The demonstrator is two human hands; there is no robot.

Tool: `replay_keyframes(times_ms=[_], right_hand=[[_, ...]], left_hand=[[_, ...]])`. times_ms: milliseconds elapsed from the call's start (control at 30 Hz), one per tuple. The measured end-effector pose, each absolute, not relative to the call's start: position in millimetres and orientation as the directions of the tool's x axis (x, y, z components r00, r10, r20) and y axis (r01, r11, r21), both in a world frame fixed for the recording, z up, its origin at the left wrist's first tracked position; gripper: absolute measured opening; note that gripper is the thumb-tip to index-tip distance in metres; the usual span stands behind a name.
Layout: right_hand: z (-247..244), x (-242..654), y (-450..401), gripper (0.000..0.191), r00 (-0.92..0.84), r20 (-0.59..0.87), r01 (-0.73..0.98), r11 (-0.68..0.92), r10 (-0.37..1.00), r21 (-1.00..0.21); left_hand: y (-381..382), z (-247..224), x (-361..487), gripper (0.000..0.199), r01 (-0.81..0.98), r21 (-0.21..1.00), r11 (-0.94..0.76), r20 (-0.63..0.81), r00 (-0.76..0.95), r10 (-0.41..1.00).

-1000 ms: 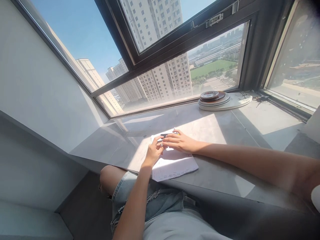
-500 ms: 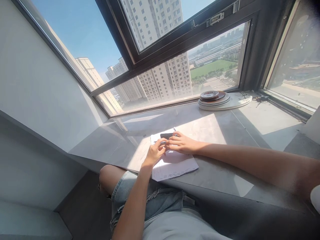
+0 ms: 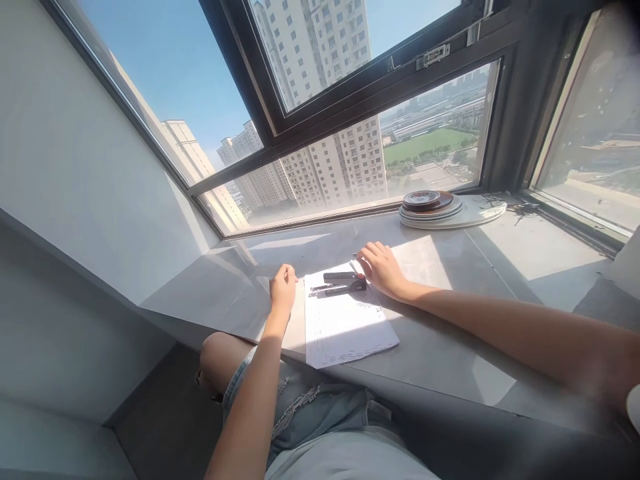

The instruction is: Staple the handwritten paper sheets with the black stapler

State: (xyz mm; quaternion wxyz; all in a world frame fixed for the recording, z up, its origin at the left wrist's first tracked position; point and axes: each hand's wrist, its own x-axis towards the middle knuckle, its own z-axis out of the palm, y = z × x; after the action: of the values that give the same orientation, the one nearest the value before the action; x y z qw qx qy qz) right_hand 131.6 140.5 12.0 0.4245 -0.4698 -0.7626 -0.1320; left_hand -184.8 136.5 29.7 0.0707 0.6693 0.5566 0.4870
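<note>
A black stapler with a red spot lies on a stack of white printed paper on the window sill. One or more slim dark items, perhaps pens, rest against its left end, too small to tell apart. My left hand is closed beside the paper's left edge, off the stapler; whatever its curled fingers hold, if anything, is hidden. Just beyond the stapler's right end is my right hand, its fingers bent and pressed together around a thin dark tip. A small pale piece lies below those fingertips.
Stacked plates stand on a large pale oval board at the sill's back right. Dark-framed windows rise behind the sill. My knee is below the front edge.
Both hands have come off the stapler and moved apart. The left went left past the paper, the right went right and farther back. The stapler now shows fully on the paper.
</note>
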Motion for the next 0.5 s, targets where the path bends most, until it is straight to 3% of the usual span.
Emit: replay_keyframes(times_ms=[67, 133, 300, 367, 500], right_hand=[[10, 144, 156, 0.022, -0.122, 0.741, 0.86, 0.443, 0.66, -0.254], [7, 158, 169, 0.022, -0.053, 0.685, 0.88, 0.358, 0.726, -0.311], [-6, 182, 189, 0.016, 0.106, 0.35, 0.847, 0.1, 0.931, -0.523], [-9, 182, 190, 0.014, 0.1, 0.369, 0.853, 0.111, 0.924, -0.509], [-6, 173, 185, 0.018, 0.032, 0.588, 0.867, 0.27, 0.808, -0.418]], left_hand=[[148, 26, -198, 0.024, 0.78, 0.55, -0.3, 0.493, -0.013, 0.87], [155, 17, -206, 0.032, 0.836, 0.48, -0.265, 0.395, 0.064, 0.917], [161, 0, -210, 0.031, 0.815, 0.494, -0.301, 0.333, 0.143, 0.932], [160, -1, -211, 0.028, 0.778, 0.541, -0.32, 0.352, 0.137, 0.926], [156, 1, -213, 0.022, 0.734, 0.586, -0.344, 0.404, 0.102, 0.909]])
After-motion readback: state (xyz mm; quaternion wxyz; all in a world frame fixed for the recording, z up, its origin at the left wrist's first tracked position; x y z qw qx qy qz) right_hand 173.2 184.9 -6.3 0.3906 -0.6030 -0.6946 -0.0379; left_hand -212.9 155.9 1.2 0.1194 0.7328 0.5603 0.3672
